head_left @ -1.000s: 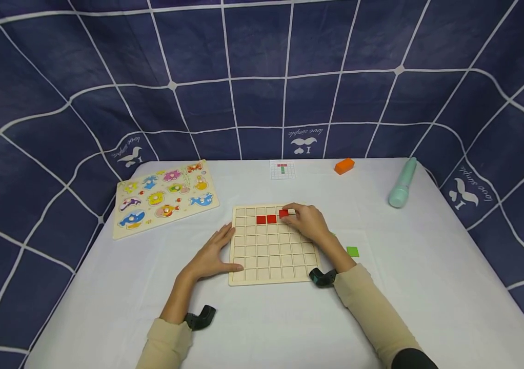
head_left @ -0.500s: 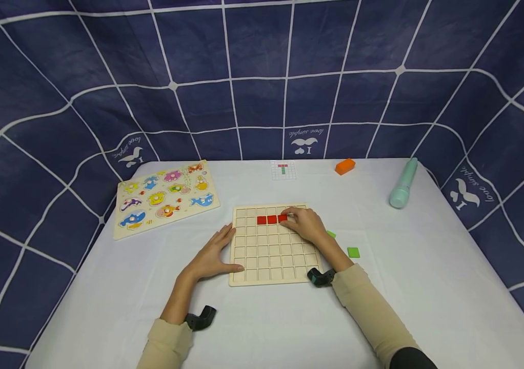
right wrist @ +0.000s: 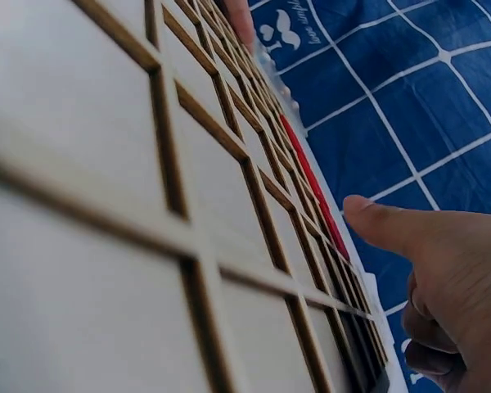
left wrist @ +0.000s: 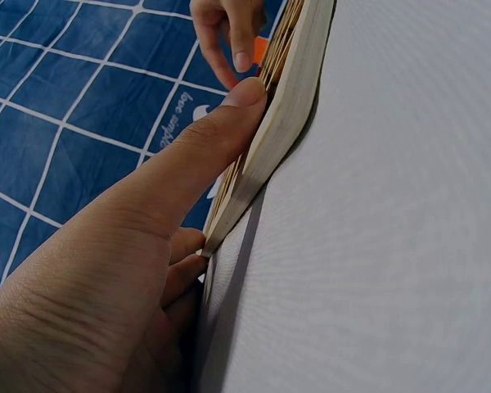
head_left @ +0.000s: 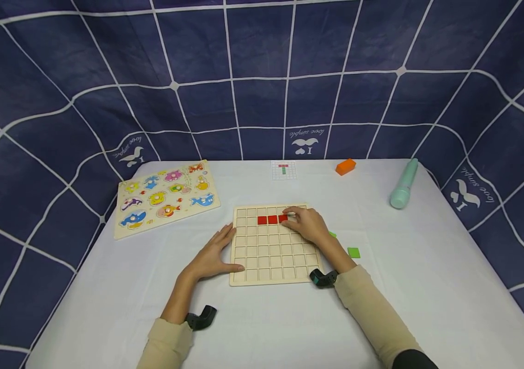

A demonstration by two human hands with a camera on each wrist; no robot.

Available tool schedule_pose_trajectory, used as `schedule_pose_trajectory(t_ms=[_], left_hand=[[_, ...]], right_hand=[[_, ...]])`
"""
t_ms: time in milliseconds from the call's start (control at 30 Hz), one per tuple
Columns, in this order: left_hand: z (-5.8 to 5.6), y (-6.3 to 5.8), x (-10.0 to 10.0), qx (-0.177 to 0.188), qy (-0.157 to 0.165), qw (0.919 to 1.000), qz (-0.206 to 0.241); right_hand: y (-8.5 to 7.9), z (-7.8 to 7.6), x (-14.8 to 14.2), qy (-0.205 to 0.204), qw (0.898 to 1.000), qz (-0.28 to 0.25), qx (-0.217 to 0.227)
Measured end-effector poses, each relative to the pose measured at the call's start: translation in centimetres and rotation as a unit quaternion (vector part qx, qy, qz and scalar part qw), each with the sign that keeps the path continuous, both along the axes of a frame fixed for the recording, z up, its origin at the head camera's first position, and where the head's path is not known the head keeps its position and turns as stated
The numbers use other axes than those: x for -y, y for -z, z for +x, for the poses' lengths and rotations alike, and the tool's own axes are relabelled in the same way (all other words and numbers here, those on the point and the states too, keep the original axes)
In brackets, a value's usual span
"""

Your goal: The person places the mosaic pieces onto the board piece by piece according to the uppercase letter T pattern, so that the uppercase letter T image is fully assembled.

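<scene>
A pale wooden grid board (head_left: 268, 256) lies on the table with three red square tiles (head_left: 262, 220) in a row near its far side. My right hand (head_left: 308, 224) is over the right-hand tile, fingertips at it and covering part of it. In the right wrist view the thumb (right wrist: 385, 221) is held out, apart from the red strip of tiles (right wrist: 311, 184). My left hand (head_left: 211, 254) rests at the board's left side, thumb (left wrist: 241, 102) laid over its rim and straight fingers along its edge.
Green tiles (head_left: 353, 252) lie right of the board, one partly hidden by the right arm. Behind it are a pattern card (head_left: 283, 170) and an orange block (head_left: 345, 166). A picture puzzle board (head_left: 165, 197) is at left, a mint-green microphone-shaped object (head_left: 404, 184) at right.
My right hand has brought the third red tile down slightly into line with the other two. In the last half second the hands have barely moved.
</scene>
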State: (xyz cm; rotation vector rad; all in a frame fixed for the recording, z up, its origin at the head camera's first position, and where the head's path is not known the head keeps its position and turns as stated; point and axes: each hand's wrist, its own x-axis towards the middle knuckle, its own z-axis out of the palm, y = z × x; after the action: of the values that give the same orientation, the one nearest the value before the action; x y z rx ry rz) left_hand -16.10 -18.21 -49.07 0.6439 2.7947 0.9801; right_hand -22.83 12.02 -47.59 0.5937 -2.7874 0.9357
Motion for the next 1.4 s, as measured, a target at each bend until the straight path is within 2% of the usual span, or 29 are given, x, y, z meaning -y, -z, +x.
schedule_pose_trajectory(t_ms=[200,467,733,1033,1400], left_hand=[[-0.1,-0.3,-0.1,0.006,-0.001,1.0000,-0.002],[-0.3,-0.4,0.0,0.000,0.002,1.0000,-0.009],[-0.2,-0.5,0.0,0.004,-0.001,1.0000,-0.009],[-0.1,-0.6,-0.1,0.006,-0.004,0.9999,-0.009],[0.0,-0.3,0.0,0.009,0.000,1.0000,-0.003]], right_hand=[[-0.5,1.0,-1.6,0.005,1.000,-0.025,-0.017],[-0.9,3.1,-6.2,0.025,1.000,0.007,-0.017],[-1.0,5.2,-10.2,0.048,0.998,0.012,-0.026],[-0.7,5.5,-10.6,0.044,0.999,0.017,-0.021],[0.4,5.8,-10.7,0.051,0.998,0.026,0.001]])
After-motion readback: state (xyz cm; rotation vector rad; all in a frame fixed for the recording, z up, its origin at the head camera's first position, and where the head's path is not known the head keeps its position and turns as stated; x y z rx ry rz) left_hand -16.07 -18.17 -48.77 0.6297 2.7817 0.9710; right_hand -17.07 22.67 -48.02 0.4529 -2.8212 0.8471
